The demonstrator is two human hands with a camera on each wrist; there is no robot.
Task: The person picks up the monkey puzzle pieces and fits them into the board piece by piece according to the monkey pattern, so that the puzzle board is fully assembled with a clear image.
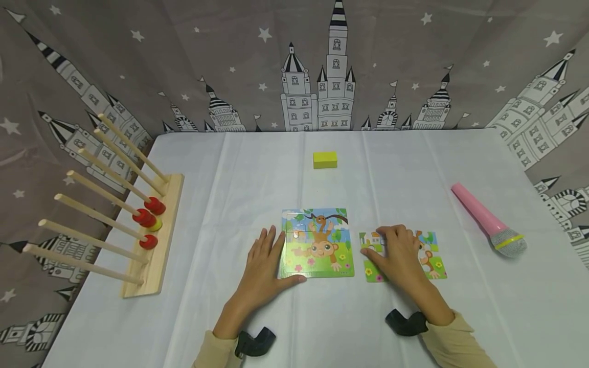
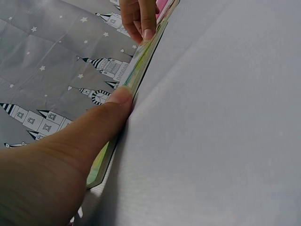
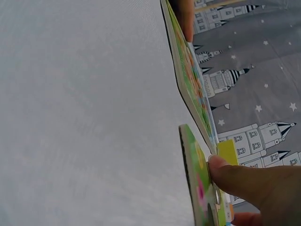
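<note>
A square puzzle [image 1: 318,245] with a hanging monkey picture lies on the white table. My left hand [image 1: 264,263] rests along its left side, fingers straight and thumb stretched to the near edge; in the left wrist view the thumb [image 2: 96,127] touches the puzzle's edge. To its right lie several puzzle pieces [image 1: 432,258] with flowers and part of a monkey. My right hand [image 1: 402,255] is over them, thumb and fingers bent and pinching a puzzle piece [image 1: 371,239] at the upper left of the group. Its palm hides the middle pieces.
A yellow block [image 1: 324,160] sits beyond the puzzle. At the right lies a pink toy microphone [image 1: 485,220]. A wooden peg rack [image 1: 167,240] with red and yellow beads stands at the left. Castle-print cloth [image 1: 257,66] hangs behind the table.
</note>
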